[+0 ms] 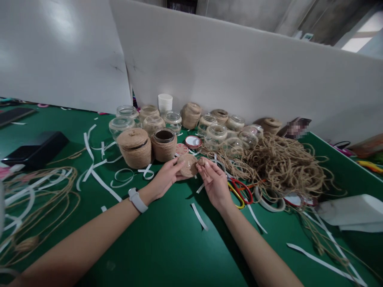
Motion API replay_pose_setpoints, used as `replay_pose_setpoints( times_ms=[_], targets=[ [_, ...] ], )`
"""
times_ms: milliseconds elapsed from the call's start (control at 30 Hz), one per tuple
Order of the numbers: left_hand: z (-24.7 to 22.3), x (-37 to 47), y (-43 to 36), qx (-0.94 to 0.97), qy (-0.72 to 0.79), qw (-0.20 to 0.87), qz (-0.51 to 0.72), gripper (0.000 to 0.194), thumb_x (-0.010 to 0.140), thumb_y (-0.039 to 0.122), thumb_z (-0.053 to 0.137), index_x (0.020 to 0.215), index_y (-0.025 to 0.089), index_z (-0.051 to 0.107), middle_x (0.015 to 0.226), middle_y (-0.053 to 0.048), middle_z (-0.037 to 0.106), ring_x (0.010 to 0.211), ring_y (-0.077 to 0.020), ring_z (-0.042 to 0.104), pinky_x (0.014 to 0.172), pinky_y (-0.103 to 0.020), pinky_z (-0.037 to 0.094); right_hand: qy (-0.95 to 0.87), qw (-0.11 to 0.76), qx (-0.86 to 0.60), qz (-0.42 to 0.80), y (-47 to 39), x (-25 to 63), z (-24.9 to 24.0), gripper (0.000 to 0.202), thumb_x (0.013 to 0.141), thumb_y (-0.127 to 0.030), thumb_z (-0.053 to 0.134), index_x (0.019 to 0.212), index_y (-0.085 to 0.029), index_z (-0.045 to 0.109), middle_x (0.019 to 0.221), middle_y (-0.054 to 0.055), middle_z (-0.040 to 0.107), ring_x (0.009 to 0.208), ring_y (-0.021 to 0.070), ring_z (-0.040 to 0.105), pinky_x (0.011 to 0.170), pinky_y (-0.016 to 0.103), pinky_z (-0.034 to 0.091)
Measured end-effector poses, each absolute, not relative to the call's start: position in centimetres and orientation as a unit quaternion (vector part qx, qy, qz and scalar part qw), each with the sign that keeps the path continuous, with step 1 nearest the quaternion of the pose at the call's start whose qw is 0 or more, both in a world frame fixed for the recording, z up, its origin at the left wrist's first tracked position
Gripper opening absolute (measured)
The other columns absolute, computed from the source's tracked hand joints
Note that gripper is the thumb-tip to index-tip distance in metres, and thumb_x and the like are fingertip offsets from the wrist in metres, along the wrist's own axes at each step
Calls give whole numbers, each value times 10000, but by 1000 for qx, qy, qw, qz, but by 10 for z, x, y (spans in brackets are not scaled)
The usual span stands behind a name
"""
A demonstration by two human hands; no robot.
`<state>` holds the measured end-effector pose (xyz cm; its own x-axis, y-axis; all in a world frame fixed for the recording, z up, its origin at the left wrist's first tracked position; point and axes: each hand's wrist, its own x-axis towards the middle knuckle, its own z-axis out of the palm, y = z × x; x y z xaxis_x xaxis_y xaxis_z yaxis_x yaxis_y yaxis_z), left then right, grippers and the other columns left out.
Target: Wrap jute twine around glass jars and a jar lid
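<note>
Between my two hands is a round jar lid covered in coiled jute twine (188, 166), its top tilted toward me. My left hand (164, 177) grips it by the left edge, thumb on top. At the lid's right side, my right hand (213, 179) pinches a small brown twine piece (202, 162); whether it is joined to the lid I cannot tell. Just behind stand a twine-wrapped jar with a wrapped lid (135, 149) and a twine-wrapped open jar (164, 145). Scissors with red and yellow handles (241, 193) lie right of my right hand.
Several glass jars (216, 135) and a stack of white cups (165, 103) stand along the white partition (209, 63). A large heap of jute twine (287, 167) lies at right, beside a tape roll (272, 201). White strips litter the green table (167, 247). A black device (37, 147) sits left.
</note>
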<state>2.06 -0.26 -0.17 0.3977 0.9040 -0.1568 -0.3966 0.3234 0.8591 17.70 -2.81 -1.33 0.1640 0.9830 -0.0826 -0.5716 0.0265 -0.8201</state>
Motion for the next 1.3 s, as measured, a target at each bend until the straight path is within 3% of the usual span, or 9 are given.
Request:
replay_pose_setpoints(
  times_ms=[300,467,567,800,1000,1100,1300],
  targets=[
    [-3,21,-1,378,329,744,442,262,922,214,562,1165,130,615,1174,-140,694,1065,-243,674,944,-425,547,-188,614,-314,699,-23,187,-16,161,787,-268,724,943,-229,716,820,-18,745,735,83,707,786,174,605],
    [-4,20,0,374,335,743,443,267,915,221,574,1165,139,617,1174,-132,696,1074,-241,669,948,-418,544,-178,604,-316,710,-20,189,-14,180,777,-247,758,946,-205,709,861,-8,754,814,88,729,771,128,602],
    [-2,21,-1,371,343,742,441,259,918,211,566,1162,141,614,1164,-128,699,1055,-231,677,946,-411,543,-144,606,-311,718,-19,189,-13,83,786,-177,739,858,-157,704,871,33,762,872,96,733,759,90,586],
    [-1,22,-1,359,336,753,437,240,914,233,578,1133,152,635,1157,-120,704,1061,-224,674,931,-387,550,-174,623,-325,690,-23,185,-9,96,771,-200,757,831,-156,696,960,64,763,1021,145,707,814,148,599],
    [-2,21,0,369,329,756,429,250,919,240,574,1141,146,642,1176,-117,698,1051,-218,675,912,-369,557,-304,663,-389,563,-28,180,-8,262,666,-284,832,874,-197,699,810,-18,730,684,72,681,608,132,561],
    [-3,21,0,370,328,756,429,253,924,223,561,1150,143,642,1189,-119,693,1055,-217,671,886,-350,565,-415,649,-426,475,-29,180,-11,264,698,-303,800,924,-215,693,803,-17,705,705,96,655,653,202,568],
    [-4,20,-1,395,319,754,418,260,913,288,595,1132,165,662,1163,-113,702,1077,-232,658,893,-354,553,-602,594,-450,285,-31,180,-16,162,826,-302,674,962,-214,689,999,56,662,815,137,651,714,274,562]
  ],
)
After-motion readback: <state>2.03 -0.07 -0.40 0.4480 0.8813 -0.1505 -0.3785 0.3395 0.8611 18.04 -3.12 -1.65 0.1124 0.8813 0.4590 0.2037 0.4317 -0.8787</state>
